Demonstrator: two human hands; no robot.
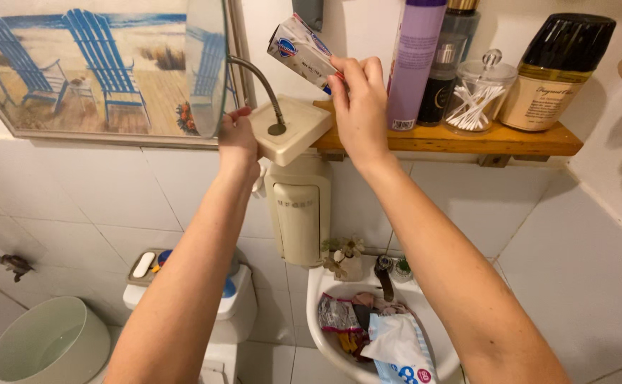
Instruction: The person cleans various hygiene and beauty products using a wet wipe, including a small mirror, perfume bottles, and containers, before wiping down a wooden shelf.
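Observation:
My left hand grips the edge of a cream square mirror base that rests half on the wooden shelf; a bent metal neck rises from it to a round mirror. My right hand holds a small white and blue carton tilted above the base, at the shelf's left end.
On the shelf stand a tall lilac spray can, a dark bottle, a glass jar of cotton swabs and a black-capped amber bottle. Below are a cream wall dispenser, a sink holding packets, a toilet tank and a pale bin.

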